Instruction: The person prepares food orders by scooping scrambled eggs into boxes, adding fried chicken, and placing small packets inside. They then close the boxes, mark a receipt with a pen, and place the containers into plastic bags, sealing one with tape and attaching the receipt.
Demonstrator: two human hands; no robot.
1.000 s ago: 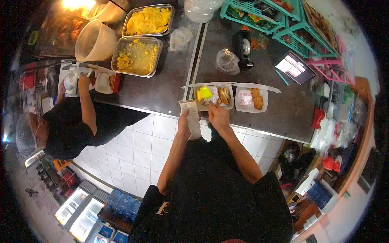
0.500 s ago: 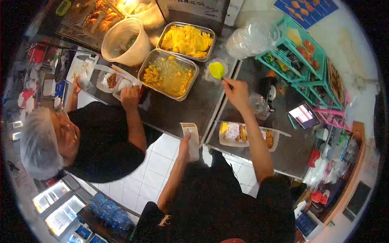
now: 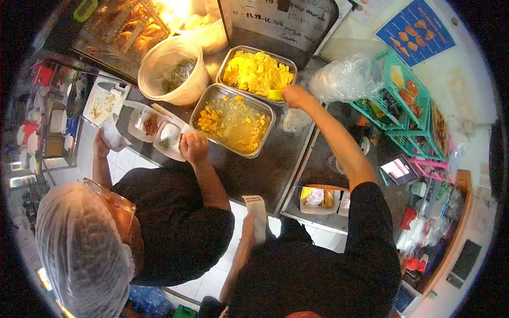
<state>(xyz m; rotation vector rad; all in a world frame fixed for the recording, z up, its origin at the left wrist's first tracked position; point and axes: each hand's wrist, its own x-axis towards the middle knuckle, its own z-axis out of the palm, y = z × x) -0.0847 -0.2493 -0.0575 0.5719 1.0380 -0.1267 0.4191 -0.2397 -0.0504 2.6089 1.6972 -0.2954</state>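
My right hand (image 3: 299, 98) is closed round the handle of a yellow-green spoon (image 3: 275, 95). The spoon's bowl is at the near right corner of a metal tray (image 3: 293, 64) heaped with yellow food that looks like scrambled egg (image 3: 254, 71). Low in front of my body, my left hand (image 3: 248, 229) grips a white printed paper (image 3: 256, 212). Nearer to me stands a second metal tray (image 3: 233, 151), with yellow crumbs scattered over its bottom. A paper food box (image 3: 318, 209) with food in it sits at the counter's front edge, partly hidden by my right arm.
On my left a co-worker in a hairnet (image 3: 79, 238) has a hand at an open food box (image 3: 139, 136). Plastic tubs (image 3: 172, 69) stand behind. To the right are clear plastic lids or cups (image 3: 344, 79), teal baskets (image 3: 408, 124) and a lit phone (image 3: 397, 169).
My right hand has carried the spoon from over the counter to the corner of the egg tray. My left hand still holds the paper. The co-worker has leaned closer, and my view has shifted.
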